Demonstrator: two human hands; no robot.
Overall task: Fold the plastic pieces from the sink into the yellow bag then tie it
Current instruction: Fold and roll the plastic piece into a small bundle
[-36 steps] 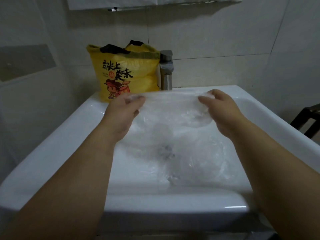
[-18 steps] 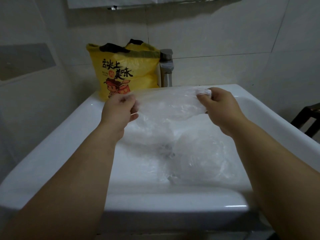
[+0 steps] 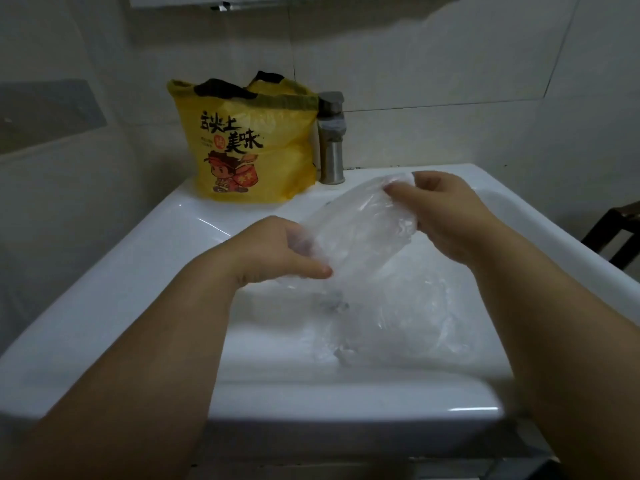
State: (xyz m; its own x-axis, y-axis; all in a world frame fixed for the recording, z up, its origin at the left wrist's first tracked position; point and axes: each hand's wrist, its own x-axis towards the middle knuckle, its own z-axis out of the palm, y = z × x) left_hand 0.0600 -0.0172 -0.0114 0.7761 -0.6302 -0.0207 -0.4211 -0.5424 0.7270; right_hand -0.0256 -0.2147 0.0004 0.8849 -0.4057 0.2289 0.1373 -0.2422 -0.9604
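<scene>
Between the two hands, above the basin of the white sink [image 3: 104, 278], a clear plastic sheet [image 3: 360, 233] is stretched on a slant. The left hand [image 3: 277, 251] grips its nearer, lower end with curled fingers and the thumb laid across the film. The right hand [image 3: 446, 216] pinches the farther, higher end, so the hands are apart and both clamped on the same piece. Below them, mostly under the right forearm, more loose plastic [image 3: 398, 323] lies crumpled in the basin, partly over the drain [image 3: 332, 303]. Beyond the left hand the yellow bag [image 3: 249, 150] stands on the sink's back ledge, just beside the tap [image 3: 331, 140], its mouth up and its black handles [image 3: 225, 91] slumped over the rim. This looks like an early fold, with nothing going into the bag yet (what the bag already holds is hidden). The risks come from the material. Film this thin is likely slick and springy, so a light pinch could let one end slip, and the sheet would drop back onto the heap. A finished fold could also pop open once one hand lets go. The bag looks soft and light, so pushing a bundle into it with one hand could tip it against the tap or off the ledge into the basin.
</scene>
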